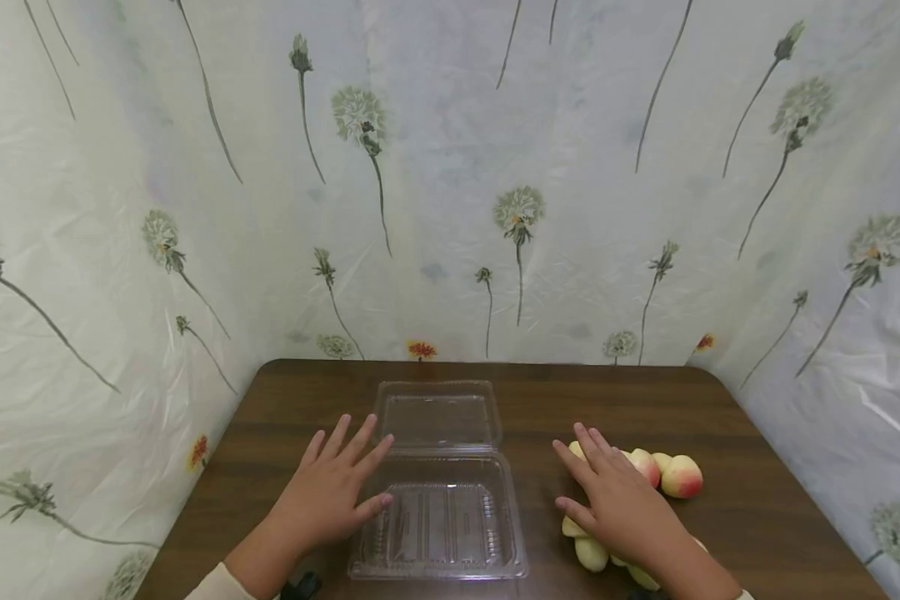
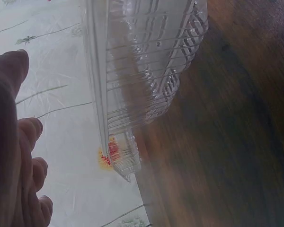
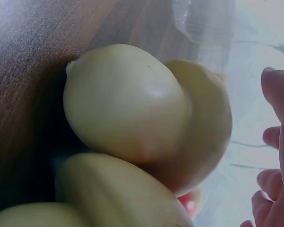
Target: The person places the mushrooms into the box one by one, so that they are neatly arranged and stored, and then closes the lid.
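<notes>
A clear plastic clamshell box (image 1: 442,533) lies unfolded on the table, its lid (image 1: 438,417) laid back toward the wall. My left hand (image 1: 328,493) hovers at the box's left edge, fingers spread and holding nothing. In the left wrist view the ribbed side of the box (image 2: 146,61) stands close beside the fingers. Over a group of peaches (image 1: 681,477) on the right is my right hand (image 1: 624,502), its fingers straight. Several pale yellow peaches (image 3: 125,101) fill the right wrist view, with the fingertips apart from them. Part of the group is hidden under the hand.
The brown wooden table (image 1: 750,508) has rounded far corners. A plastic sheet (image 1: 435,167) printed with dandelions hangs behind it and along both sides. A small black object (image 1: 302,586) shows under the left wrist.
</notes>
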Available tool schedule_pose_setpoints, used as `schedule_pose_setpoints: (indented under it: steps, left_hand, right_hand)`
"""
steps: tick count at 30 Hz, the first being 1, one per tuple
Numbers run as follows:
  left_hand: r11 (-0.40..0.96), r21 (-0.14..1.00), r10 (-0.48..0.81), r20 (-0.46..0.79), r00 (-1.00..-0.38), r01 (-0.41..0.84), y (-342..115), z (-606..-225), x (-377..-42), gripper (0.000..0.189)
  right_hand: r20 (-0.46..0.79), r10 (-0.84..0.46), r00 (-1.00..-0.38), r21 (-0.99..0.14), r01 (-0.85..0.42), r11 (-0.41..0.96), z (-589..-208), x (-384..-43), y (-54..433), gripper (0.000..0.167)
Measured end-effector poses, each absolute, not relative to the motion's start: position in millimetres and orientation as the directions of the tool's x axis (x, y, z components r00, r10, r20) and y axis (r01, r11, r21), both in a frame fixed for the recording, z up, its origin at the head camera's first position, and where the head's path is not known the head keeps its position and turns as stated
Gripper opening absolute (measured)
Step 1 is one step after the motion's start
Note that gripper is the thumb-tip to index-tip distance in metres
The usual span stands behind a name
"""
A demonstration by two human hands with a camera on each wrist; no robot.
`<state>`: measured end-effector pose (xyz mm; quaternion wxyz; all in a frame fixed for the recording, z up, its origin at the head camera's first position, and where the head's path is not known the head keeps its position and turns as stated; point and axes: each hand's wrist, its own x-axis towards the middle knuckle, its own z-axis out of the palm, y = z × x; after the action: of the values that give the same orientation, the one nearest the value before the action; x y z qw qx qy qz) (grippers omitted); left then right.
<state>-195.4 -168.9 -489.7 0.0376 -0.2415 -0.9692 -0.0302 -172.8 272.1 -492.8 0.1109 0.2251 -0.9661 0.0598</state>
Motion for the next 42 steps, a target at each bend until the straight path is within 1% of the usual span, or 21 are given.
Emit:
schedule_pose_setpoints:
  steps: [3, 6, 8, 10, 14, 18, 21, 23, 25, 28, 31, 38, 42]
  left_hand:
    - [0.883, 0.04, 0.463, 0.093, -0.882, 0.468, -167.7, -491.4, -196.2, 0.083]
    - [0.883, 0.073, 0.458, 0.088, -0.885, 0.464, -166.9, -494.6, -195.8, 0.082]
    - [0.876, 0.157, 0.447, 0.09, -0.89, 0.456, -167.1, -496.2, -195.1, 0.08]
    - [0.862, 0.275, 0.417, 0.096, -0.904, 0.426, -168.7, -496.9, -194.6, 0.075]
    - [0.797, 0.53, 0.268, 0.121, -0.956, 0.291, -177.5, -499.3, -197.5, 0.06]
    - [0.663, 0.739, 0.089, 0.081, -0.993, 0.119, -190.2, -513.8, -200.6, 0.049]
    - [0.46, 0.888, 0.023, 0.003, -1.0, 0.013, -196.0, -533.1, -199.0, 0.042]
    - [0.316, 0.948, 0.026, -0.037, -0.999, -0.027, -196.6, -545.9, -197.4, 0.04]
    - [0.196, 0.979, 0.063, -0.061, -0.996, -0.048, -195.1, -554.8, -195.4, 0.041]
    - [0.126, 0.991, 0.125, -0.048, -0.991, -0.032, -192.1, -561.9, -192.1, 0.044]
    - [0.133, 0.991, 0.154, -0.021, -0.988, 0.0, -190.8, -565.3, -188.5, 0.047]
    - [0.157, 0.986, 0.205, 0.013, -0.979, 0.046, -190.9, -572.1, -185.4, 0.05]
    - [0.144, 0.983, 0.249, 0.073, -0.966, 0.112, -187.8, -572.8, -185.9, 0.053]
  right_hand:
    - [0.241, -0.419, -0.875, -0.069, -0.446, 0.892, -493.5, -174.0, 273.6, 0.073]
    - [0.242, -0.409, -0.88, -0.08, -0.438, 0.895, -496.4, -175.2, 276.0, 0.071]
    - [0.253, -0.399, -0.881, -0.097, -0.433, 0.896, -498.4, -175.7, 278.6, 0.07]
    - [0.27, -0.379, -0.885, -0.125, -0.422, 0.898, -500.1, -175.4, 282.1, 0.07]
    - [0.313, -0.307, -0.899, -0.22, -0.383, 0.897, -501.1, -174.6, 292.3, 0.065]
    - [0.332, -0.243, -0.911, -0.299, -0.346, 0.889, -495.6, -172.7, 309.5, 0.06]
    - [0.332, -0.209, -0.92, -0.345, -0.325, 0.881, -489.4, -168.9, 327.5, 0.058]
    - [0.35, -0.181, -0.919, -0.37, -0.313, 0.875, -489.1, -164.7, 340.2, 0.056]
    - [0.359, -0.145, -0.922, -0.406, -0.294, 0.865, -492.6, -157.4, 352.3, 0.054]
    - [0.37, -0.092, -0.924, -0.441, -0.262, 0.858, -505.4, -144.2, 366.9, 0.052]
    - [0.38, -0.06, -0.923, -0.447, -0.24, 0.862, -521.1, -132.0, 377.0, 0.052]
    - [0.471, -0.02, -0.882, -0.418, -0.243, 0.875, -549.3, -116.9, 394.4, 0.054]
    - [0.431, -0.002, -0.902, -0.443, -0.214, 0.871, -555.4, -114.5, 406.2, 0.057]
